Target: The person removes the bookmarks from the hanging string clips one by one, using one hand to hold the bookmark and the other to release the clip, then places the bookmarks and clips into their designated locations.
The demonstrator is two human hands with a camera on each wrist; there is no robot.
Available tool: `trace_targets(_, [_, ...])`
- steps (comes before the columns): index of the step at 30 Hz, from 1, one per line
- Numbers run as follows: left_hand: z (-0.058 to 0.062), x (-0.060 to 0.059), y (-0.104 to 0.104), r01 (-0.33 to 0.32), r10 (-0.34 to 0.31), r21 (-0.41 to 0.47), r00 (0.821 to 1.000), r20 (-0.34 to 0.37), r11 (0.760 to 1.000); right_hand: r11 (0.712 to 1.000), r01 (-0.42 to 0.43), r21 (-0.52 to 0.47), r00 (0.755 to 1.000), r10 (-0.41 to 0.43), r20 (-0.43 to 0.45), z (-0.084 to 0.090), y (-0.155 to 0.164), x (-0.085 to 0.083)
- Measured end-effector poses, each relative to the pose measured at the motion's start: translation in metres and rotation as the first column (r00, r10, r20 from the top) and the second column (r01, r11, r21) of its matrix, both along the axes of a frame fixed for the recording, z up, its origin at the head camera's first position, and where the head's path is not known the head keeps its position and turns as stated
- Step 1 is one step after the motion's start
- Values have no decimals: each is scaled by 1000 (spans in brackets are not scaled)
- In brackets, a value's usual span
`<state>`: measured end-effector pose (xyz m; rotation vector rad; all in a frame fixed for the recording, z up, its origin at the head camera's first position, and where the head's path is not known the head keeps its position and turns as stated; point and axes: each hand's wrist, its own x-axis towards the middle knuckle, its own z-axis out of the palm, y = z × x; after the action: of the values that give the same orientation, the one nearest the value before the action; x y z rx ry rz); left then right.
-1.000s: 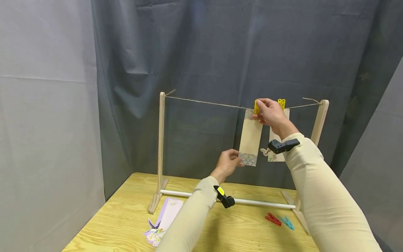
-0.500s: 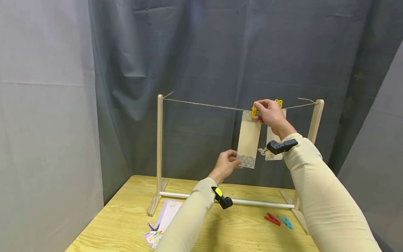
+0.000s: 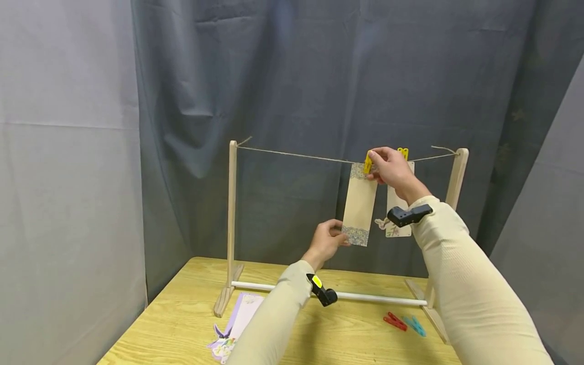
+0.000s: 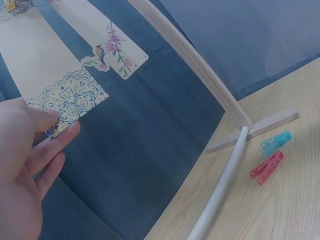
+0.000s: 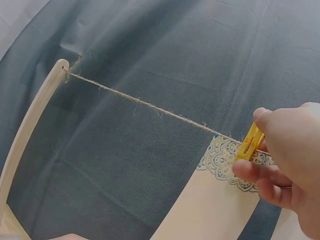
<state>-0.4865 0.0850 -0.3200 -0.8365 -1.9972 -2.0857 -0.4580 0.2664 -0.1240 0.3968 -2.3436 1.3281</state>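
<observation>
You see two yellow pegs (image 3: 367, 163) and two bookmarks (image 3: 359, 205) on the string. One red peg (image 3: 394, 321) and one blue peg (image 3: 414, 325) lie at lower right.

1. The head view looks forward and slightly down from behind both arms, taking in the whole wooden rack (image 3: 232, 223) and its twine (image 3: 296, 155).
2. The left wrist view sits close under the left hand (image 4: 22, 170), facing right along the rack's foot.
3. The right wrist view sits close behind the right hand (image 5: 292, 160), facing left along the twine.
4. All three share the patterned card (image 3: 359, 204).
</observation>
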Motion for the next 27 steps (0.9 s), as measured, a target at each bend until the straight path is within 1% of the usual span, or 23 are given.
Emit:
trace_targets(6, [0,1,1,-1,1,3,1000,-11,1000,1000,-2,30,1000,1,31,4,2,2])
trace_targets(13, [0,1,0,-21,21,-2,999,-24,1000,998,-11,63,1000,11,7,5,-1,1])
trace_targets(18, [-1,0,-1,-24,25,27,999,-34,999,999,-1,47,1000,2,-16,4,-6,-2])
trace_targets(21, [-1,0,-1,-27,28,39,999,-44,999,999,10,34,1000,-10,-14,3,-7,-2])
trace_targets(23, [-2,-1,-1,-31,33,36,998,-50,999,999,14,33,1000,-13,-7,3,-7,-1])
trace_targets(27, [-2,-1,-1,-40,40,13,998,-50,999,1000,-8,28,1000,7,5,2,-7,0])
